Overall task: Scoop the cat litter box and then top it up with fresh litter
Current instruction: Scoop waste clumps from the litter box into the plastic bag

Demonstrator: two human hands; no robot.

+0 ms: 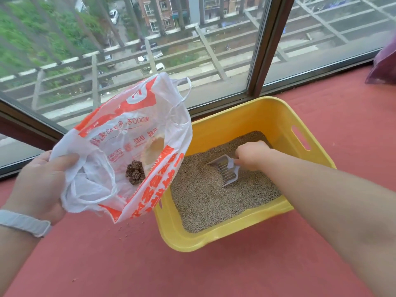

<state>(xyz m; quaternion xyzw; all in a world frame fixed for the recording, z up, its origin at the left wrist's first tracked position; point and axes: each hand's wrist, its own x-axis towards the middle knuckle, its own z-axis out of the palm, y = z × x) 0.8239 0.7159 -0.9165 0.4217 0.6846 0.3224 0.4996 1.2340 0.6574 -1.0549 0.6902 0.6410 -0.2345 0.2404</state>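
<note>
Yellow litter box [240,239] sat on the red floor [192,271], just beside the window [150,50]. Grey-brown litter [203,200] covered its bottom.

Right hand [250,155] was inside the box, fingers curled round the handle of a pale slotted scoop [225,170]. Scoop lay tilted with its front edge down on the litter; couldn't tell if anything was in it, the slots looked bare but the view was soft there.

Left hand [40,185] gripped the rim of a white plastic bag [132,142] with orange print, thumb pinching the edge, mouth held open toward the camera. Bag hung left of the box, overlapping its left wall. One dark clump [135,175] of litter-crusted waste sat inside the bag.

White band [23,224] on the left wrist. A few stray grains [126,227] lay on the floor below the bag. Purple cloth [383,63] at the far right edge, well apart from the box.
</note>
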